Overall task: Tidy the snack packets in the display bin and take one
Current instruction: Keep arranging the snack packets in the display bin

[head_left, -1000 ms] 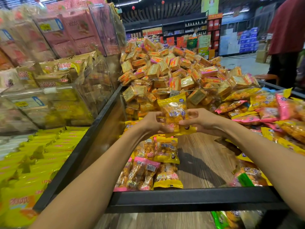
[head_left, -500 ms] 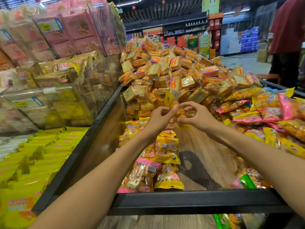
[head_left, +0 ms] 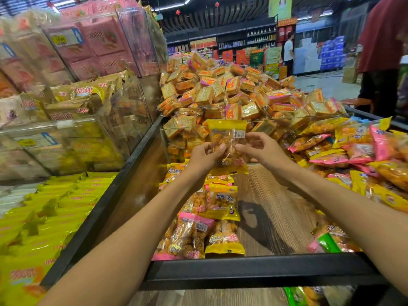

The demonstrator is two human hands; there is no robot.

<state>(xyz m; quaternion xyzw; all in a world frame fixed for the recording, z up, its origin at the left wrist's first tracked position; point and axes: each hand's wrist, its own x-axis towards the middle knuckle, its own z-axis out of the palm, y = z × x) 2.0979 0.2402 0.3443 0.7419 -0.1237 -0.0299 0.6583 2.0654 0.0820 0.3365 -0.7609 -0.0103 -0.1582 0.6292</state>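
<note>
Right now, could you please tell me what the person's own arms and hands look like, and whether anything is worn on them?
Both forearms are bare as far as the frame shows: no sleeves, gloves, watch or bracelets. The left hand and the right hand show no rings on the visible fingers, and the nails are short and unpainted.

Held packets: one yellow snack packet (head_left: 228, 138), gripped by two hands, the left hand (head_left: 204, 156) and right hand (head_left: 262, 151). Green packets near the display bin's (head_left: 254, 272) front-right corner: one (head_left: 327, 242). Remaining packets: too many to count.
</note>
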